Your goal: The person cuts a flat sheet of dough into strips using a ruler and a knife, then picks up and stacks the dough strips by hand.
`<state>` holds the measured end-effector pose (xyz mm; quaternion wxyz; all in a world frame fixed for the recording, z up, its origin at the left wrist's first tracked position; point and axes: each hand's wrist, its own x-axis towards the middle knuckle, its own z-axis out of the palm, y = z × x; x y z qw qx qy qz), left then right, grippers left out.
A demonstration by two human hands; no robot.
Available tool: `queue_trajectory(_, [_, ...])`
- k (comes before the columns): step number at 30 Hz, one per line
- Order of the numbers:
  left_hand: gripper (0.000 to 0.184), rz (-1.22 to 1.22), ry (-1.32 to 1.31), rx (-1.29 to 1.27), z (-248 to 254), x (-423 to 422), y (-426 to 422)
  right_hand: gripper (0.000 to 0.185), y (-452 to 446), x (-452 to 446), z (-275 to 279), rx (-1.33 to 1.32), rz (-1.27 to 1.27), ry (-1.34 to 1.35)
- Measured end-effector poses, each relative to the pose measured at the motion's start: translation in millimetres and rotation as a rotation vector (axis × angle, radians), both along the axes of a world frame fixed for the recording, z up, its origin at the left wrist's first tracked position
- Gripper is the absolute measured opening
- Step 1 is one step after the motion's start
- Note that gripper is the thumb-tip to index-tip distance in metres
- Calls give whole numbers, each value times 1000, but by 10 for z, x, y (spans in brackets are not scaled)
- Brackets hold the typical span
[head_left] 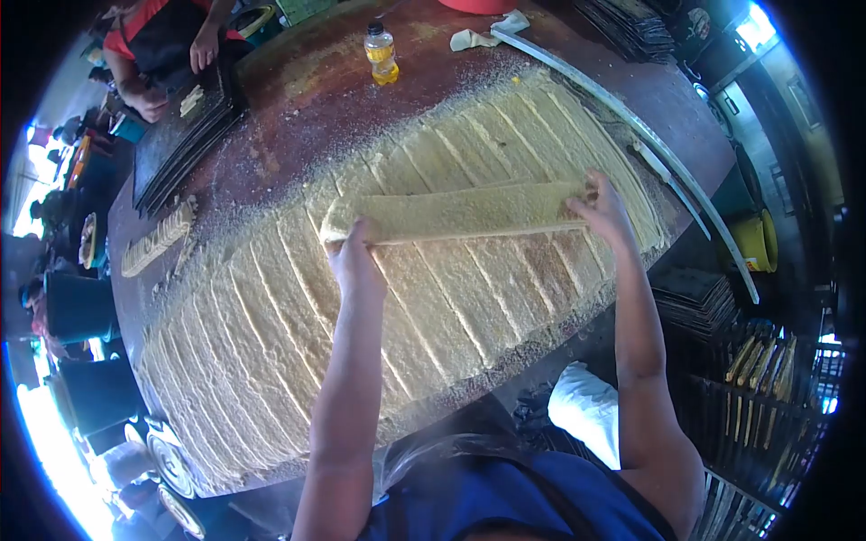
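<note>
A long, flat strip of crumb-coated dough (469, 215) stretches crosswise between my hands, over the other strips. My left hand (354, 257) is closed on its left end, thumb on top. At the right end, my right hand (603, 215) grips the strip with bent fingers. Beneath lies a wide crumb-covered dough sheet (262, 334), divided by roughly parallel cuts into many strips. The undersides of both hands' grips are hidden.
A long metal straightedge (631, 113) lies along the table's right side. A bottle of yellow liquid (382, 56) stands at the back. Stacked dark trays (185, 135) and cut dough pieces (158, 239) sit at left, near another person (167, 54). A yellow bucket (762, 242) is at right.
</note>
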<state>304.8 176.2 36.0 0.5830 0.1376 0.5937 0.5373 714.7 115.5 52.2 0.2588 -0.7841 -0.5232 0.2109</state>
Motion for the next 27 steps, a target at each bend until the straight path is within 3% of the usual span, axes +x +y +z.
queue_trajectory(1, [58, 5, -3, -1, 135, 56, -50, 80, -46, -84, 71, 144, 31, -238])
queue_trajectory(2, [70, 83, 384, 7, 260, 145, -113, 80, -38, -159, 138, 143, 36, -240])
queue_trajectory(3, [82, 161, 770, 18, 371, 210, -136, 90, 9, -301, 268, 130, 282, -282])
queue_trajectory(4, [82, 165, 767, 21, 433, 224, -113, 100, 69, -434, 365, 116, 528, -324])
queue_trajectory(5, [90, -161, 955, 224, 474, 235, -80, 100, 130, -556, 412, 117, 529, -328])
queue_trajectory(6, [97, -496, 1123, 430, 492, 263, -48, 104, 196, -673, 446, 7, 684, -415])
queue_trajectory(7, [97, -493, 1121, 432, 503, 339, 11, 109, 263, -753, 471, -103, 837, -501])
queue_trajectory(9, [106, -1290, 1468, 698, 511, 516, 150, 110, 380, -840, 489, -198, 858, -539])
queue_trajectory(12, [113, -1473, 1563, 566, 422, 681, 290, 114, 458, -890, 464, -289, 901, -582])
queue_trajectory(21, [95, -1397, 1471, 561, 386, 641, 368, 108, 459, -788, 302, -141, 815, -498])
queue_trajectory(23, [96, -1412, 1453, 554, 397, 647, 395, 106, 474, -753, 197, -60, 818, -500])
queue_trajectory(27, [101, -1424, 1407, 568, 331, 635, 446, 102, 540, -799, 351, -155, 784, -449])
